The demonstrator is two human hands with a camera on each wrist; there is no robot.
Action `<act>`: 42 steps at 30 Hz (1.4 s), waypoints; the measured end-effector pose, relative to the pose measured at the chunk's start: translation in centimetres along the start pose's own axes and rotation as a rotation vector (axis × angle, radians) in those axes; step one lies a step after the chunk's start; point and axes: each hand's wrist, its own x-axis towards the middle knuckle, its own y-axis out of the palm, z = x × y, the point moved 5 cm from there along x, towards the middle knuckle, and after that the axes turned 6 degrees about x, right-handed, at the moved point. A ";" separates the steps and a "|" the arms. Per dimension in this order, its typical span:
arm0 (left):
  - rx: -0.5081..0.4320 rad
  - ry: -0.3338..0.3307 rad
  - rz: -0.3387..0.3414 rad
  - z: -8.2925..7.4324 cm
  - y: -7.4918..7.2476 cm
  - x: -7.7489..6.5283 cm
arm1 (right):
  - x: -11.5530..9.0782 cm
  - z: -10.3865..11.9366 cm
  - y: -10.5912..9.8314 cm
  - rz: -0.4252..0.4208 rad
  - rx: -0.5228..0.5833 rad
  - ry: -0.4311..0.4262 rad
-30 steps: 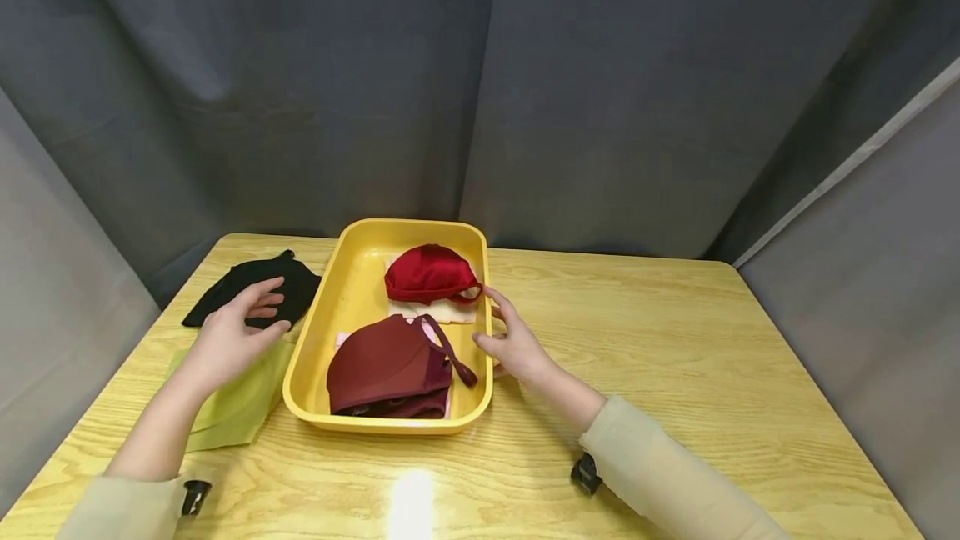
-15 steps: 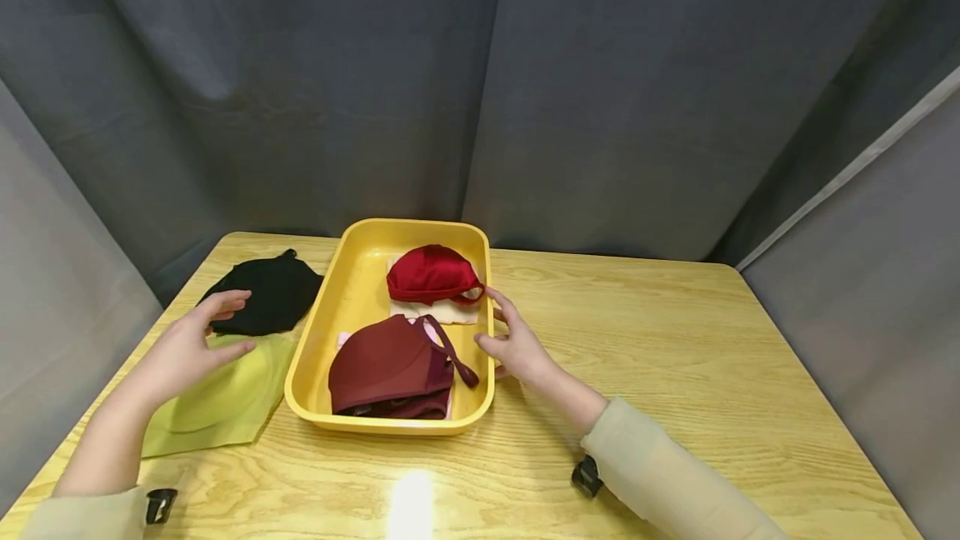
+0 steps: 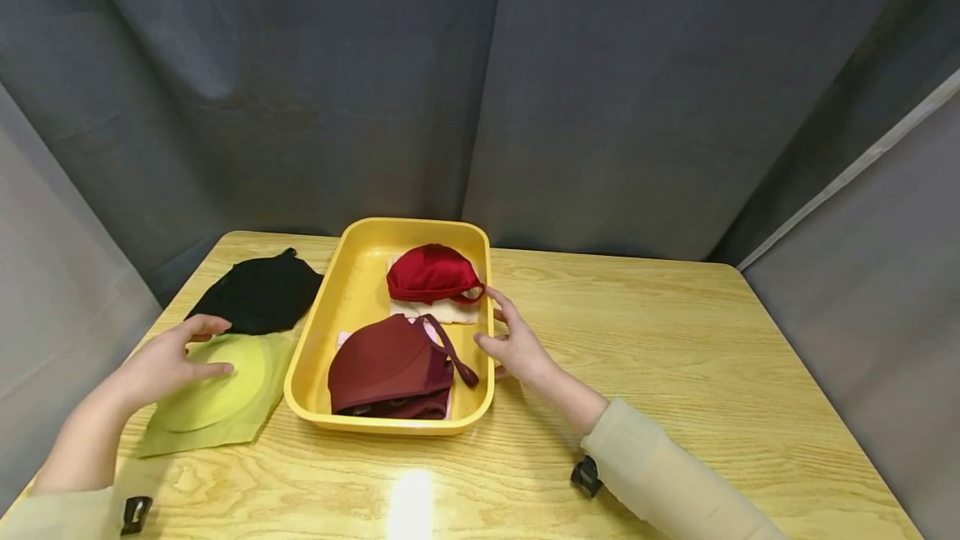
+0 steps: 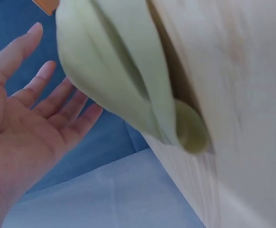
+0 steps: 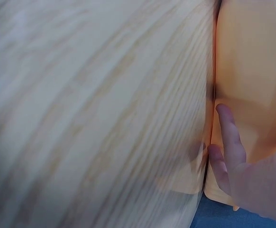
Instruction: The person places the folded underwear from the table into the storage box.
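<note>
My left hand (image 3: 161, 361) hovers at the left side of a lime-green folded bra (image 3: 225, 390), its fingers spread and holding nothing. In the left wrist view the bra's (image 4: 114, 71) folded layers and rounded edge lie just beyond my fingertips. A black bra (image 3: 262, 294) lies behind it on the table. My right hand (image 3: 519, 348) rests against the right wall of a yellow tray (image 3: 330, 422), thumb at the rim and fingers along the outside. In the right wrist view, extended fingers (image 5: 230, 137) lie along the tray wall. Inside the tray are a maroon bra (image 3: 386, 365) and a red satin bra (image 3: 431, 273).
A folded beige cloth (image 3: 442, 312) lies under the red bra, and a bit of pale pink fabric shows beneath the maroon one. The wooden table (image 3: 637, 357) extends to the right of the tray. Grey curtains (image 3: 375, 82) stand behind and at both sides.
My left hand has moved left and toward me, from over the black bra to the lime-green bra, whose left part now spreads further out. The right hand and tray stay put.
</note>
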 end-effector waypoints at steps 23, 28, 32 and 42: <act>-0.015 0.002 0.227 2.1 1.5 1.6 | 0.0 0.2 0.0 -0.005 0.019 0.006; -0.069 -0.008 0.282 1.9 1.8 1.7 | 0.1 0.2 0.0 0.000 0.022 0.012; -0.110 -0.014 0.305 1.7 1.8 1.8 | 0.0 0.1 0.0 0.002 0.022 0.015; -0.095 0.011 0.271 1.5 1.6 1.9 | 0.0 0.1 0.0 0.005 0.012 0.012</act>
